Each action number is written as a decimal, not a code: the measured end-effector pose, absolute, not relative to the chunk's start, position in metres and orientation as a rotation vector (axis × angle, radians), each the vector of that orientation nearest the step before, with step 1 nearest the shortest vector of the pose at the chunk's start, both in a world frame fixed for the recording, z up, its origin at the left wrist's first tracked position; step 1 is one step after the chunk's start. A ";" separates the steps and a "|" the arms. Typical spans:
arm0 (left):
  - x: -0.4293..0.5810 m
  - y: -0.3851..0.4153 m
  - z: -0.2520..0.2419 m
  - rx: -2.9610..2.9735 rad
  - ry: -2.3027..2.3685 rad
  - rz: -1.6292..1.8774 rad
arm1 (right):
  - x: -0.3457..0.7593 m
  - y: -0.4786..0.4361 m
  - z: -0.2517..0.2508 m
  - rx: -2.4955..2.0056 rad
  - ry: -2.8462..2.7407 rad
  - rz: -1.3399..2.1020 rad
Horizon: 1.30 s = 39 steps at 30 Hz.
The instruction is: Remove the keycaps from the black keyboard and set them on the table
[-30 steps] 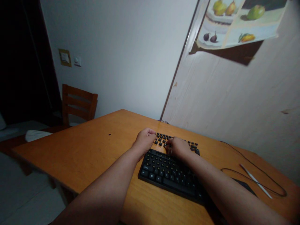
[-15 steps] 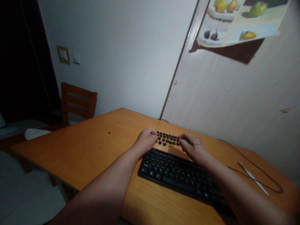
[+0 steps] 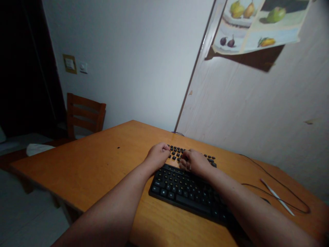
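A black keyboard (image 3: 185,197) lies on the wooden table, many of its upper positions bare of caps with small yellowish spots showing. Behind it, loose black keycaps (image 3: 174,153) are laid out in rows. My left hand (image 3: 157,157) rests at the left end of these rows, its fingers curled in; whatever they may hold is hidden. My right hand (image 3: 197,164) is over the right part of the rows, just behind the keyboard's back edge. Its fingers bend down and together, and I cannot make out what is between them. More keycaps (image 3: 210,157) show beyond its wrist.
At the right lie a thin white stick with a reddish end (image 3: 277,197) and a looping dark cable (image 3: 280,183). A small dark piece (image 3: 118,147) sits on the table's left part. A wooden chair (image 3: 86,111) stands beyond the left edge; the wall (image 3: 133,61) borders the back.
My right hand has moved left and slightly toward me from the right side of the keycap rows, its fingers now pointing down. My left hand stays nearly in place. The view has shifted slightly.
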State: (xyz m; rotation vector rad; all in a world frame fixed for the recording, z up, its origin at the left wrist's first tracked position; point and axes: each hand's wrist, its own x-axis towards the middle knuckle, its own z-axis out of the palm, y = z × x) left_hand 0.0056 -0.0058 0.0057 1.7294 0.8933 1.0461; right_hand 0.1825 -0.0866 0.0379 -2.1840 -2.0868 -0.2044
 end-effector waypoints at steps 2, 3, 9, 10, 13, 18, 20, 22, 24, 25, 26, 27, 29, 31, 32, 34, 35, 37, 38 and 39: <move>0.006 -0.006 0.006 1.737 0.891 1.048 | 0.179 -0.082 0.037 -2.213 -2.109 -0.220; 0.006 -0.006 0.006 1.742 0.888 1.049 | 0.178 -0.079 0.036 -2.226 -2.116 -0.236; 0.006 -0.006 0.005 1.763 0.884 1.058 | 0.178 -0.069 0.028 -2.263 -2.166 -0.332; 0.006 -0.006 0.004 1.769 0.883 1.060 | 0.179 -0.069 0.028 -2.265 -2.179 -0.331; 0.006 -0.006 0.003 1.800 0.884 1.056 | 0.179 -0.068 0.027 -2.266 -2.201 -0.322; 0.006 -0.004 0.002 1.825 0.884 1.054 | 0.178 -0.068 0.027 -2.257 -2.210 -0.305; 0.007 -0.004 0.002 1.826 0.890 1.054 | 0.177 -0.069 0.028 -2.255 -2.211 -0.290; 0.007 -0.004 0.003 1.819 0.901 1.054 | 0.177 -0.069 0.030 -2.257 -2.208 -0.277; 0.007 -0.004 0.003 1.809 0.905 1.055 | 0.178 -0.070 0.032 -2.259 -2.195 -0.269; 0.007 -0.004 0.002 1.807 0.906 1.057 | 0.178 -0.071 0.033 -2.258 -2.188 -0.267; 0.007 -0.004 0.002 1.806 0.909 1.058 | 0.179 -0.071 0.034 -2.253 -2.181 -0.268; 0.007 -0.003 0.002 1.808 0.912 1.058 | 0.179 -0.071 0.035 -2.244 -2.177 -0.270; 0.007 -0.003 0.001 1.815 0.917 1.052 | 0.178 -0.071 0.036 -2.218 -2.175 -0.277; 0.007 -0.002 0.000 1.825 0.917 1.041 | 0.175 -0.069 0.037 -2.190 -2.182 -0.274; 0.007 -0.002 0.000 1.831 0.913 1.040 | 0.174 -0.068 0.037 -2.182 -2.189 -0.267; 0.006 -0.001 -0.001 1.841 0.907 1.042 | 0.170 -0.065 0.036 -2.178 -2.202 -0.252; 0.006 -0.001 -0.001 1.844 0.905 1.044 | 0.168 -0.064 0.036 -2.180 -2.209 -0.249; 0.006 -0.001 -0.001 1.844 0.908 1.044 | 0.165 -0.061 0.035 -2.185 -2.219 -0.257; 0.006 -0.001 -0.001 1.841 0.910 1.043 | 0.165 -0.060 0.035 -2.185 -2.225 -0.265; 0.006 -0.001 -0.002 1.837 0.912 1.043 | 0.164 -0.058 0.034 -2.183 -2.229 -0.274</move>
